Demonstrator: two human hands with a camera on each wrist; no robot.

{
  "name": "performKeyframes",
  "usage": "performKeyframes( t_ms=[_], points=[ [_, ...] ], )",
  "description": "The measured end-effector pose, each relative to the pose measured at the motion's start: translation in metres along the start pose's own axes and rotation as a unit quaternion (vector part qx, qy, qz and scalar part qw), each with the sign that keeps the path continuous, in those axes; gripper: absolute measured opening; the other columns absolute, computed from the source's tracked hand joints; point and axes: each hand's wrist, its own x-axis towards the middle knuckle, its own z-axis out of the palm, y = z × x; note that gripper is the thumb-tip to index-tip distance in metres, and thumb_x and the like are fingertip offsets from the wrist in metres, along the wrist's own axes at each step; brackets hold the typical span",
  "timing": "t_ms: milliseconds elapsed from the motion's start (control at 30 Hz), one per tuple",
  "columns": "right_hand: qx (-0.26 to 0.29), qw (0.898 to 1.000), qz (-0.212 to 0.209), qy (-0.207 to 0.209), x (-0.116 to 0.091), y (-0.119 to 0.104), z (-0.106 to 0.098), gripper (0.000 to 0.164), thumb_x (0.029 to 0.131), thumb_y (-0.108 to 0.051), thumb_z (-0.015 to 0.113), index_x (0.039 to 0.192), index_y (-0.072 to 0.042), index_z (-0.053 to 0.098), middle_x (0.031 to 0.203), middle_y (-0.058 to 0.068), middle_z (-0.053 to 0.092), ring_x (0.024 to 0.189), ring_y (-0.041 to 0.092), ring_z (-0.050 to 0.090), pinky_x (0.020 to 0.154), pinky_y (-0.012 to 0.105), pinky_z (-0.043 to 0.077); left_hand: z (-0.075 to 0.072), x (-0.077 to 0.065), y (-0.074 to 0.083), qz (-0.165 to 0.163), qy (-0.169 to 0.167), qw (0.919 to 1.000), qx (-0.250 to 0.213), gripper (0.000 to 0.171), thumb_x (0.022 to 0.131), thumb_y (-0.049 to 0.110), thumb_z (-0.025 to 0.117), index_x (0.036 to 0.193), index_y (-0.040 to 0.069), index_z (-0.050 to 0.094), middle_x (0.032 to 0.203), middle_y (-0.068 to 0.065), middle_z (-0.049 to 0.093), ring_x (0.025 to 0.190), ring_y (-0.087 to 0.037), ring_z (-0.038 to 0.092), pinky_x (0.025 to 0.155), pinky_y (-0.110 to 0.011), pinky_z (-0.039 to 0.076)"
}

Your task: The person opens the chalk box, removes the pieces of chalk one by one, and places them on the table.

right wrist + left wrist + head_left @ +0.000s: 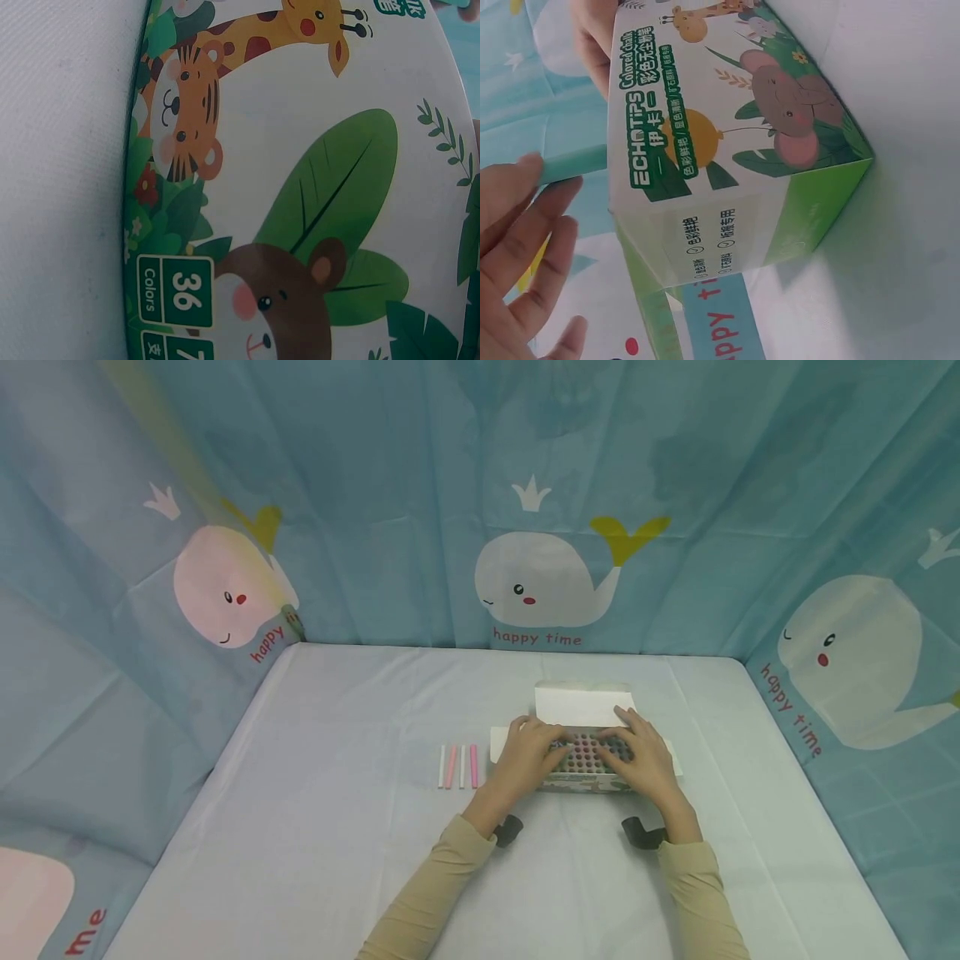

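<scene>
A carton of coloured chalk (585,783) stands on the table with its lid folded back. Rows of chalk ends show in its open top. My left hand (528,752) is over its left side. Seen from the left wrist, that hand (525,255) pinches a teal chalk stick (576,163) between thumb and fingers, the stick's far end hidden behind the carton's edge. My right hand (637,756) is over the right side, thumb and index fingertips close together above the chalk. I cannot tell whether they hold a stick. Animal drawings cover the carton's front (300,172) in the right wrist view.
Left of the carton, a white chalk stick (441,767), a light pink one (451,767), another white one (462,767) and a bright pink one (474,766) lie side by side. The white table (337,827) is bordered by a whale-print curtain (375,527).
</scene>
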Motion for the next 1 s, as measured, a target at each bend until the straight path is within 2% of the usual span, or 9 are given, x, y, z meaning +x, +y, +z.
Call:
performKeyframes(
  t_ms=[200,500,633,867,1000],
  points=[
    [0.0,1.0,0.0,0.0,0.0,0.0,0.0,0.024,0.075,-0.037,0.065,0.093,-0.022,0.061,0.135,0.014,0.036,0.126,0.036,0.026,0.095,0.057,0.021,-0.006,0.001,-0.001,0.009,0.066,0.9973,-0.03,0.016,0.081,0.027,0.061,0.095,0.021,0.064,0.088,0.011,0.065,0.083,-0.005,0.055,0.095,-0.036,0.033],
    [0.0,1.0,0.003,-0.001,0.0,-0.002,0.0,0.023,0.076,-0.037,0.065,0.092,-0.021,0.061,0.135,0.014,0.036,0.126,0.035,0.026,0.095,0.057,0.021,-0.019,-0.001,-0.01,-0.019,0.134,0.9852,-0.105,0.017,0.08,0.018,0.063,0.096,0.017,0.065,0.089,0.008,0.065,0.085,-0.008,0.054,0.093,-0.037,0.034],
    [-0.001,1.0,0.005,-0.003,0.0,-0.003,-0.001,0.023,0.076,-0.037,0.064,0.092,-0.021,0.061,0.135,0.014,0.036,0.126,0.034,0.026,0.095,0.056,0.021,-0.023,-0.003,-0.017,-0.034,0.147,0.9819,-0.114,0.015,0.08,0.017,0.062,0.095,0.017,0.065,0.088,0.007,0.065,0.086,-0.009,0.054,0.089,-0.035,0.035],
    [-0.001,1.0,0.001,-0.002,0.0,-0.004,-0.001,0.023,0.075,-0.036,0.065,0.093,-0.022,0.061,0.135,0.013,0.036,0.127,0.034,0.025,0.096,0.055,0.02,-0.03,-0.01,-0.03,-0.08,0.146,0.9782,-0.124,0.015,0.081,0.017,0.061,0.095,0.018,0.065,0.088,0.009,0.064,0.085,-0.007,0.054,0.089,-0.034,0.035],
    [-0.002,1.0,0.001,-0.003,0.0,-0.002,0.0,0.023,0.076,-0.036,0.064,0.094,-0.021,0.061,0.135,0.014,0.036,0.126,0.034,0.025,0.095,0.057,0.02,-0.034,-0.015,-0.039,-0.09,0.149,0.9768,-0.125,0.015,0.081,0.016,0.061,0.094,0.018,0.065,0.087,0.009,0.064,0.083,-0.006,0.054,0.085,-0.032,0.037]
  ],
)
